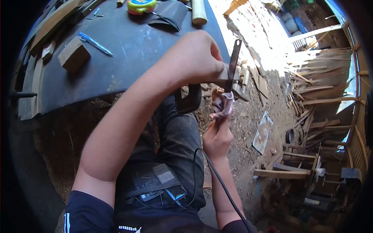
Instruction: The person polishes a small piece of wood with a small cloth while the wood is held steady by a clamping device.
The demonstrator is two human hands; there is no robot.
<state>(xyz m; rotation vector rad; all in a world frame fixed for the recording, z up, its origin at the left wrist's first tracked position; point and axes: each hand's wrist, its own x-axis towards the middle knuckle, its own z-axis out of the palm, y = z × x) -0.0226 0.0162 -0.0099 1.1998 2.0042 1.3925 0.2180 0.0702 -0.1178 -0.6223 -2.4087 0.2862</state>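
Note:
My left hand (pixel 204 56) reaches across to the table's right edge, its fingers closed around a small wooden piece (pixel 223 74); most of its fingers are hidden. Crossing just in front of that wood is a dark, flat hacksaw blade (pixel 233 64) with a hole near its upper end. A crumpled pale cloth (pixel 222 104) is wrapped around the blade's lower part. My right hand (pixel 218 140) grips the blade's lower end in a fist, just below the cloth. Under my left wrist hangs a dark C-shaped clamp (pixel 189 101) at the table edge.
On the blue-grey table (pixel 128 58) are a wood block (pixel 74 54), a blue pen (pixel 95 44), a tape measure (pixel 141 6) and a wooden handle (pixel 199 13). A cable (pixel 217 174) runs beside my right arm. Wood scraps (pixel 311 89) lie on the ground at right.

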